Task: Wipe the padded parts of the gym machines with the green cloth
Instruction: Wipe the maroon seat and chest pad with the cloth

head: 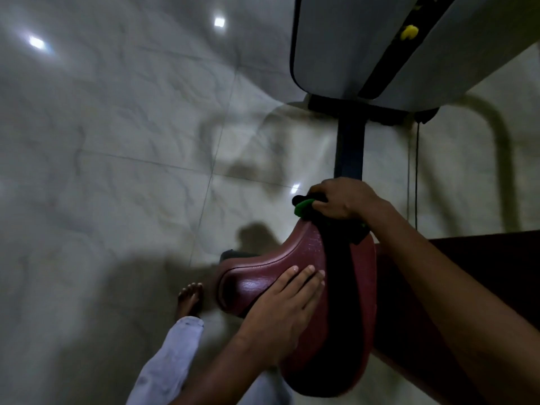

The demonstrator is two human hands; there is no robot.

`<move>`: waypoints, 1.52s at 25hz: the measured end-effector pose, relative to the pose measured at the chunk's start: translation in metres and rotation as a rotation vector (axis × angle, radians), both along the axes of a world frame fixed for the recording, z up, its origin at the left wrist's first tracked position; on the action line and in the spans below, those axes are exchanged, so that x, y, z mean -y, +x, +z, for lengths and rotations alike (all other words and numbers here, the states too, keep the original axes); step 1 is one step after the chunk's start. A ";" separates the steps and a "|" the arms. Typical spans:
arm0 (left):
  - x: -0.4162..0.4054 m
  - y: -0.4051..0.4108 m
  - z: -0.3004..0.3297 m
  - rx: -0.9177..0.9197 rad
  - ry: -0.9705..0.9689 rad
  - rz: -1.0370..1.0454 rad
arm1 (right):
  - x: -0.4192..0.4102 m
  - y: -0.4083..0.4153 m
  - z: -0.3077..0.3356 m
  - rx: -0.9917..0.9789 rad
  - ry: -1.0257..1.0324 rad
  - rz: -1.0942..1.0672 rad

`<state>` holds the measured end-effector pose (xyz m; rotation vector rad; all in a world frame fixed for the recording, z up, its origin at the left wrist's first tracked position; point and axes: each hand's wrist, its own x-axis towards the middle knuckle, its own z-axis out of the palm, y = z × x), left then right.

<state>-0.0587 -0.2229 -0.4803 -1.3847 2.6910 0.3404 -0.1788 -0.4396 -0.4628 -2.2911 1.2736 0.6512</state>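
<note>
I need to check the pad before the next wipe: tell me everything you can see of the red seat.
The seat is a dark red padded saddle shape, leather-like and slightly glossy, with a raised seam around its edge and a black band down its middle. Its narrow nose points left over the tiled floor. The left hand lies flat on its near side, fingers straight. The right hand grips the green cloth at its far edge. Its underside and mount are hidden.
</note>
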 end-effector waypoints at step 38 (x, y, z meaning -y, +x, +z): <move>-0.045 -0.090 -0.016 0.058 -0.273 0.937 | -0.013 0.039 0.011 0.107 -0.034 0.886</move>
